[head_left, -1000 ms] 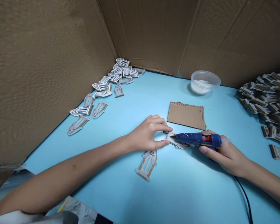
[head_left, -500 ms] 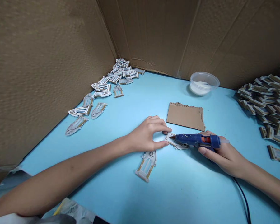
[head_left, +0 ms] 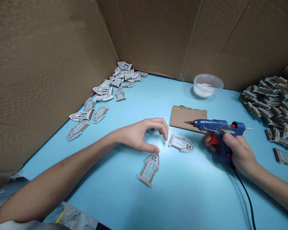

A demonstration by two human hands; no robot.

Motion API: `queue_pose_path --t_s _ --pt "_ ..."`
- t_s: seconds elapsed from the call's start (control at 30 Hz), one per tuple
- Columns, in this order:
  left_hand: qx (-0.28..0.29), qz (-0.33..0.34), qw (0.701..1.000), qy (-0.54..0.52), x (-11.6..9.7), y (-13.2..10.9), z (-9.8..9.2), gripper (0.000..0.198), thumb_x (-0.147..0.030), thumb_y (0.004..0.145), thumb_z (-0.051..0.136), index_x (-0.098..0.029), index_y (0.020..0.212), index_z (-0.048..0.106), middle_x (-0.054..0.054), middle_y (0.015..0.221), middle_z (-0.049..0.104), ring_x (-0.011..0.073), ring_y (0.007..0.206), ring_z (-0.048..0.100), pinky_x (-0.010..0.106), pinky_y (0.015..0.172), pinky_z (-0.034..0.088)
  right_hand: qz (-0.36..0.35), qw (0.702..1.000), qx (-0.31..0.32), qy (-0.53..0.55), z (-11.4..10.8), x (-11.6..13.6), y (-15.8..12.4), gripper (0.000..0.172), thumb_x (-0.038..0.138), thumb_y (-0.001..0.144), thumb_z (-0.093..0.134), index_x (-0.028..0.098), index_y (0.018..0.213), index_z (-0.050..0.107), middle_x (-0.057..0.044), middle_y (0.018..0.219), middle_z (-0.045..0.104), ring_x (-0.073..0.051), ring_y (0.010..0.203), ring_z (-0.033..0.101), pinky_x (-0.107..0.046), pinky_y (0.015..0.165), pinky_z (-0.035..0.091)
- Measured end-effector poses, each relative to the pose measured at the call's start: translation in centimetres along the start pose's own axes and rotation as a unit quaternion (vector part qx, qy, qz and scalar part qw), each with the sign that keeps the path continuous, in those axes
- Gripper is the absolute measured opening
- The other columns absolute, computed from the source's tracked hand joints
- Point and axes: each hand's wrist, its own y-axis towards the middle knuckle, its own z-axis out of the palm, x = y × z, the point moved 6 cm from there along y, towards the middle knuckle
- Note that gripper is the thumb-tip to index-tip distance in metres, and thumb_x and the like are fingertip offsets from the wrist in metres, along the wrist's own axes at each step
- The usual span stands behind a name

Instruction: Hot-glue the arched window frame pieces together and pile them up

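Note:
My right hand (head_left: pixel 240 151) grips a blue hot glue gun (head_left: pixel 213 125) by its handle, fingers at the red trigger. The nozzle points left, above a cardboard piece (head_left: pixel 182 118). My left hand (head_left: pixel 146 134) is open, thumb and fingers spread apart with nothing between them. Just right of its fingertips lies a small white arched window frame (head_left: pixel 180 143), flat on the blue table. Another arched window frame (head_left: pixel 149 171), white with tan edges, lies below the left thumb, whose tip is close to its pointed end; whether they touch I cannot tell.
Many similar frames are heaped along the left cardboard wall (head_left: pixel 50 64). A larger pile of frames (head_left: pixel 273 102) stands at the right. At the back is a clear plastic tub (head_left: pixel 208 86) with white material inside. The gun's black cord (head_left: pixel 246 191) trails toward the front edge.
My left hand has let go of the upper window frame and moved left, opening. My right hand has lifted the glue gun up and right, away from that frame.

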Motion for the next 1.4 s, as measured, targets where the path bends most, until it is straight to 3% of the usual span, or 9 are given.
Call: queue_pose_path --t_s 0.1,0.17,0.27,0.4,0.63,0.77,0.9,1.07,1.4 --pt "0.119 0.013 0.992 0.030 -1.3 -0.9 0.1 0.044 -0.016 0.077 0.082 -0.029 0.119 0.076 0.007 0.130 0.063 0.0230 0.124 0.060 0.035 0.113 0.048 0.012 1.000 0.002 -0.002 0.2 0.1 0.2 0.045 0.061 0.098 0.061 0.019 0.089 0.075 -0.008 0.087 0.074 -0.018 0.065 0.060 -0.030 0.059 0.051" --pt "0.148 0.017 0.987 0.067 -2.1 -1.3 0.5 0.059 -0.009 0.075 0.079 -0.037 0.127 0.075 0.004 0.130 0.062 0.0234 0.126 0.059 0.034 0.114 0.047 0.012 1.000 0.005 -0.008 0.2 0.1 0.1 0.047 0.062 0.097 0.062 0.018 0.088 0.076 -0.008 0.085 0.074 -0.018 0.066 0.060 -0.030 0.060 0.050" --pt "0.153 0.025 0.982 0.111 -2.7 -1.4 1.4 0.054 -0.008 0.076 0.081 -0.041 0.120 0.078 0.003 0.125 0.063 0.0222 0.121 0.059 0.032 0.111 0.047 0.009 1.000 0.013 -0.014 0.2 0.0 0.1 0.047 0.062 0.097 0.062 0.018 0.089 0.076 -0.009 0.085 0.075 -0.019 0.068 0.061 -0.031 0.061 0.051" --pt "0.128 0.011 0.983 0.129 -1.9 -0.9 2.5 0.042 -0.027 0.077 0.091 -0.035 0.117 0.079 0.004 0.116 0.063 0.0210 0.114 0.060 0.029 0.101 0.047 0.004 1.000 0.017 -0.024 0.1 0.0 0.1 0.048 0.063 0.097 0.061 0.018 0.089 0.077 -0.009 0.086 0.075 -0.019 0.068 0.062 -0.031 0.061 0.051" --pt "-0.026 -0.043 0.989 0.139 0.5 0.1 2.5 0.054 -0.051 0.075 0.090 -0.019 0.115 0.072 0.005 0.106 0.066 0.0186 0.099 0.061 0.026 0.085 0.045 -0.027 0.993 0.072 -0.091 0.3 -0.5 -0.8 0.043 0.061 0.097 0.063 0.021 0.094 0.076 -0.006 0.083 0.074 -0.021 0.072 0.065 -0.030 0.062 0.052" --pt "-0.009 -0.031 0.994 0.108 0.5 0.1 2.3 0.053 -0.047 0.076 0.090 -0.020 0.119 0.073 0.005 0.107 0.067 0.0169 0.098 0.062 0.025 0.087 0.046 -0.066 0.969 0.160 -0.175 1.5 0.2 -1.3 0.031 0.050 0.102 0.061 0.022 0.096 0.073 -0.005 0.088 0.070 -0.022 0.078 0.065 -0.031 0.069 0.052" --pt "-0.013 -0.030 0.996 0.087 0.7 0.1 2.1 0.043 -0.039 0.082 0.087 -0.018 0.116 0.074 0.005 0.104 0.068 0.0147 0.094 0.063 0.025 0.086 0.048 -0.108 0.941 0.198 -0.252 2.4 1.1 -1.5 0.027 0.043 0.103 0.058 0.021 0.090 0.067 -0.006 0.091 0.064 -0.022 0.081 0.062 -0.033 0.071 0.050" --pt "-0.050 -0.026 0.993 0.108 0.7 0.3 2.5 0.046 -0.044 0.081 0.087 -0.017 0.115 0.073 0.004 0.100 0.069 0.0146 0.091 0.063 0.026 0.085 0.047 -0.114 0.932 0.198 -0.281 2.8 1.0 -1.4 0.021 0.038 0.105 0.055 0.022 0.094 0.062 -0.006 0.099 0.066 -0.022 0.087 0.061 -0.034 0.075 0.050" --pt "-0.056 -0.036 0.991 0.112 0.8 0.3 2.7 0.044 -0.043 0.080 0.088 -0.017 0.113 0.074 0.003 0.097 0.068 0.0152 0.091 0.062 0.026 0.085 0.045 -0.165 0.916 0.198 -0.306 3.2 1.5 -1.7 0.011 0.029 0.104 0.057 0.022 0.096 0.059 -0.005 0.096 0.064 -0.022 0.085 0.057 -0.033 0.073 0.047"
